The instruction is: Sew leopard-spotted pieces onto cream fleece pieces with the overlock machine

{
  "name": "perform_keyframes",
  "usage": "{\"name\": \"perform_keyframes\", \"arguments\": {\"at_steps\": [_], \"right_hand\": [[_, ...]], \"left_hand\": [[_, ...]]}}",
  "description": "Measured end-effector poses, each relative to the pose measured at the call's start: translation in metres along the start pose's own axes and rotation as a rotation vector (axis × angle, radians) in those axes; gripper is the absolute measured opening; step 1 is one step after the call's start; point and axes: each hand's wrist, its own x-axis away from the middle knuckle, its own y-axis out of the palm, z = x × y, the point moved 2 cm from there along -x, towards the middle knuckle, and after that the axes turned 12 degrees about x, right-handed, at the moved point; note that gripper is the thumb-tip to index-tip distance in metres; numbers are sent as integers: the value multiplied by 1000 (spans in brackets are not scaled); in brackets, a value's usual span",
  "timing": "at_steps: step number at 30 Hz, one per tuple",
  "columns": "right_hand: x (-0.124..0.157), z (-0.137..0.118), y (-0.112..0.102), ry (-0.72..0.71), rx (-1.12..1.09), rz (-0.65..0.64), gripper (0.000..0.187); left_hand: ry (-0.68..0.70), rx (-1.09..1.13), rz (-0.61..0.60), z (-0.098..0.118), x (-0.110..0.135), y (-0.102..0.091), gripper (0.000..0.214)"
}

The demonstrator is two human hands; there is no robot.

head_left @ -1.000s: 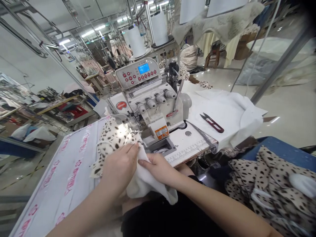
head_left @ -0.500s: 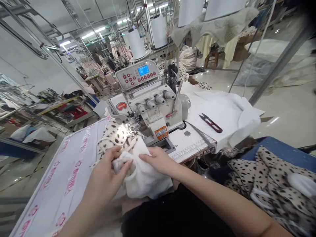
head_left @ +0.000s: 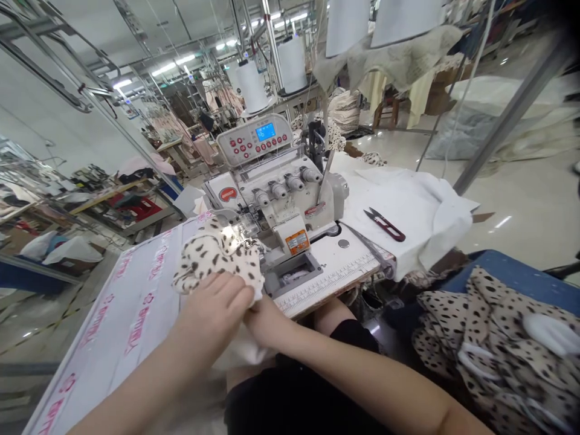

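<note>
1. On the counter [head_left: 121, 320]: spotted cloth [head_left: 203, 260], with far part at the stitching area of the sewing machine [head_left: 296, 205].
2. Left hand [head_left: 217, 308]: grip with curled fingers, pinching the near edge of this cloth.
3. Right hand [head_left: 270, 326]: just beside, at the same edge; cannot tell its grip.
4. Possible trouble: crooked stitching or caught fold, because of uneven pulling.
5. Hidden: right fingertips, behind left hand and cloth; needle, lost in glare.

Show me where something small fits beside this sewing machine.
Free: the printed tabletop left of the left hand; the ruled white plate between the framed opening and white cloth; that cloth around the thread snips. Crowded: left of that opening, where that hand, the right hand and spotted fabric bunch.
</note>
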Motion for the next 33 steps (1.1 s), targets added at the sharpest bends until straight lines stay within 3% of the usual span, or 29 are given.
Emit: {"name": "perform_keyframes", "arguments": {"at_steps": [2,5,7,10,16,24,33], "right_hand": [[1,4,3,-15,4,6,19],[11,14,-6,9,13,22,20],[20,19,-15,22,55,38,24],[27,20,-21,33,113,11,24],[29,15,-26,46,166,-20,21],[31,15,-33,9,176,-27,20],[5,9,-46,-50,259,18,18]], "left_hand": [[55,20,-43,-2,4,9,11],[-107,130,49,-7,17,22,12],[-204,152,124,-8,23,28,25],[-241,137,143,-6,19,27,38],[-172,166,166,0,-1,16,35],[-86,74,135,6,1,33,35],[10,-85,77,-18,-20,31,32]]}}
